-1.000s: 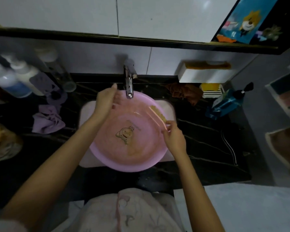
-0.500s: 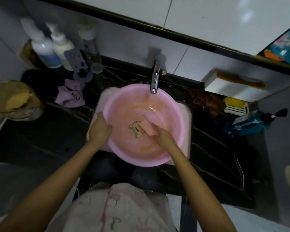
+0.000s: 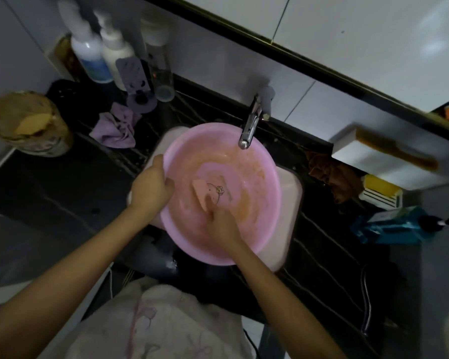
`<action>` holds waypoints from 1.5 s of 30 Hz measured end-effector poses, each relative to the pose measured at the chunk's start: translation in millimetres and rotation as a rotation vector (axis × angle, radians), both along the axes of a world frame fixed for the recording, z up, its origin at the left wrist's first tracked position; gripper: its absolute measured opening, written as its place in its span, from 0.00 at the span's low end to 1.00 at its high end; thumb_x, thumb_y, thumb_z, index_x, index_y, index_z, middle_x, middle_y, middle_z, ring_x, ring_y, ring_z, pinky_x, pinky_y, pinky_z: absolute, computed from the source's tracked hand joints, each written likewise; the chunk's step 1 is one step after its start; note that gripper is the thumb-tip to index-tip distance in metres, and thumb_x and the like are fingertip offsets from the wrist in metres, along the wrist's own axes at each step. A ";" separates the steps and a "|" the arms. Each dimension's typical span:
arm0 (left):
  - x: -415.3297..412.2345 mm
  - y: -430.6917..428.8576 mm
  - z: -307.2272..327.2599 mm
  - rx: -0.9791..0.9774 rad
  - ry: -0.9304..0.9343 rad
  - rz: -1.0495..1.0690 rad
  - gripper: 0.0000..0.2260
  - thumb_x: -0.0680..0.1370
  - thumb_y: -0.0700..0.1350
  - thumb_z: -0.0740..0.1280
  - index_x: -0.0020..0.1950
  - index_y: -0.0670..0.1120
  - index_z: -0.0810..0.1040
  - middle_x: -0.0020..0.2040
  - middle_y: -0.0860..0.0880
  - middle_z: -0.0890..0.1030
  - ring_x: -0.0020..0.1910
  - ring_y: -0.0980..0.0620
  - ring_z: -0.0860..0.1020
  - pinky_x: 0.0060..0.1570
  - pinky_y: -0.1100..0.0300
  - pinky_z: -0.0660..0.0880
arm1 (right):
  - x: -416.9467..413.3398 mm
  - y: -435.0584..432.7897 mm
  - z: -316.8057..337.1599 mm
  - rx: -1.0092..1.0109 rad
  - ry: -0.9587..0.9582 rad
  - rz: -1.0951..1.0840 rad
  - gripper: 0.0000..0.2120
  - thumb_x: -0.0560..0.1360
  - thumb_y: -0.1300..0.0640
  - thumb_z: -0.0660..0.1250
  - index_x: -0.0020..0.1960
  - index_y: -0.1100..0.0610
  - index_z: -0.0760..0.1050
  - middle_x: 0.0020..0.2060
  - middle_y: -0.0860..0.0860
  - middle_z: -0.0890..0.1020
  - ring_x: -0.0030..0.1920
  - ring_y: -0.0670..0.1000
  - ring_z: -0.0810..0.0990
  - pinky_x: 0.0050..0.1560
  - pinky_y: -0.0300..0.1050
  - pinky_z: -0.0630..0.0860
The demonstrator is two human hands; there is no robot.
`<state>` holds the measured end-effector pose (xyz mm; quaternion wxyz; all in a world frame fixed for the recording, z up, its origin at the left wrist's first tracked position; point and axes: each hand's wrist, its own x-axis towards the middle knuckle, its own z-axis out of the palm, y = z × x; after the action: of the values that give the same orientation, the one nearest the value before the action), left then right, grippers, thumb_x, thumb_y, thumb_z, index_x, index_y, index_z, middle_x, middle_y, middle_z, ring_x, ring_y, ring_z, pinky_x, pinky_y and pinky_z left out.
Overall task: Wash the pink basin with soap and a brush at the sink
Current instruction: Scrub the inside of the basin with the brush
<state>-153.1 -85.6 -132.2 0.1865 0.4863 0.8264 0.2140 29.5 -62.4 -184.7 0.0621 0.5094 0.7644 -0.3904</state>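
Pink basin: the pink basin [image 3: 268,177] sits in the sink [image 3: 292,203] at the middle of the view and tilts toward the person, its 6 o'clock rim reaching over the sink's front edge.
Inside: a cartoon print [image 3: 218,190] marks the floor, and an orange-tinted film [image 3: 254,174] smears the inner wall from 12 to 4 o'clock.
Brush: the orange brush [image 3: 199,191] lies on the basin floor, touching the print at its 9 o'clock side.
Right hand: the right hand [image 3: 221,224] comes in from 6 o'clock, its fingers closed over the brush's near end and holding it down.
Left hand: the left hand [image 3: 151,186] grips the rim at 9 o'clock, thumb inside and fingers wrapped outside.
Tap: the chrome tap [image 3: 250,125] reaches over the rim at 1 o'clock; whether water runs, I cannot tell.
Desk: the black veined desk [image 3: 62,193] surrounds the sink.
At 10 o'clock: a purple cloth [image 3: 116,129] lies near the basin, and beyond it a blue-labelled bottle [image 3: 91,58] and a white bottle [image 3: 116,57] stand side by side against the wall.
At 9 o'clock: a round tub [image 3: 29,123] stands well apart.
At 3 o'clock: a brown cloth [image 3: 332,177] is bunched just beside the sink, with a blue pump bottle [image 3: 389,228] lying farther out.
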 end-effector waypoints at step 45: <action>9.2 2.5 23.5 0.069 -0.075 -0.080 0.18 0.71 0.34 0.63 0.61 0.35 0.68 0.42 0.36 0.77 0.38 0.38 0.75 0.34 0.55 0.65 | 5.6 -25.1 8.2 -0.067 0.108 -0.244 0.25 0.79 0.62 0.56 0.75 0.52 0.60 0.46 0.61 0.83 0.45 0.54 0.79 0.41 0.36 0.65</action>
<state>-143.8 -83.1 -108.8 0.2089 0.5165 0.7910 0.2529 35.0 -87.5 -176.5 -0.0099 0.5745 0.6855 -0.4472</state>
